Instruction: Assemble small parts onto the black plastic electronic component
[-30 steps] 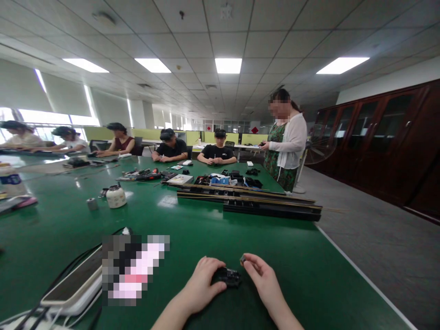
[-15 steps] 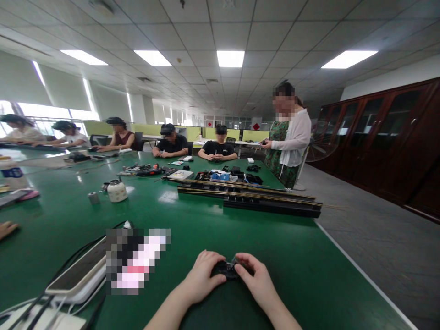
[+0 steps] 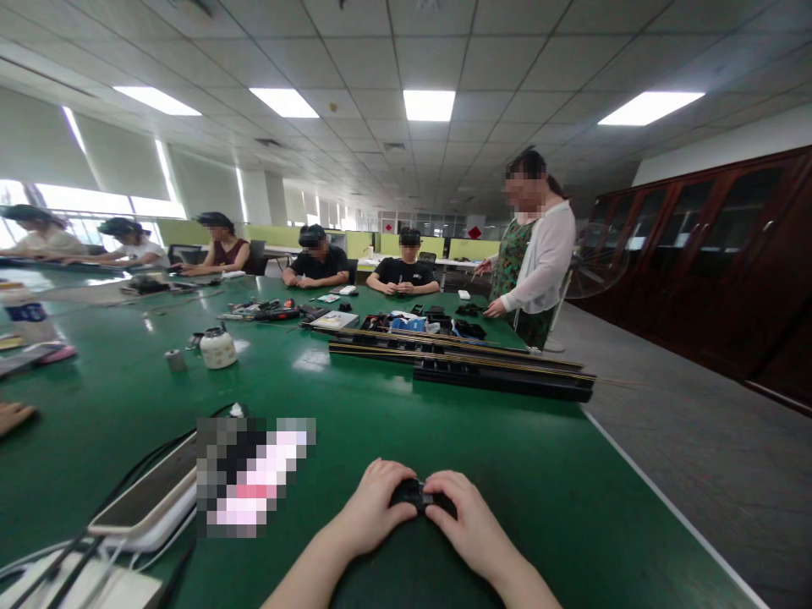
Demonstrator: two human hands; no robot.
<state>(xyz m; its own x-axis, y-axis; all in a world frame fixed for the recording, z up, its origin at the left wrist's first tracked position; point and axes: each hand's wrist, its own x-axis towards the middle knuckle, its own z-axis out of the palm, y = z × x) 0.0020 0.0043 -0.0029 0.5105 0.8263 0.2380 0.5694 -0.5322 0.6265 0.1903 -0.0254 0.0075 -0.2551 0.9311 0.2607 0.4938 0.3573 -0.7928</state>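
The black part (image 3: 409, 492) lies crosswise between left hand (image 3: 374, 506) and right hand (image 3: 465, 512) — each gripping one end, neither nearer.

Black part (image 3: 407, 492): dark plastic by its look, faintly shiny
Desk (image 3: 589, 499): smooth green top, glossy, with pale reflections
Long rails (image 3: 501, 386): black, plastic or coated metal, cannot tell which
Thin rods (image 3: 482, 362): brass-coloured, metallic-looking
Small cylinder (image 3: 175, 361): grey, metal-looking, dull
Jar (image 3: 218, 349): pale, smooth, softly shiny
Cabinets (image 3: 725, 245): polished reddish-brown wood, glass door panes
Cardigan (image 3: 551, 258): thin white cloth
Floor (image 3: 691, 440): grey, matt
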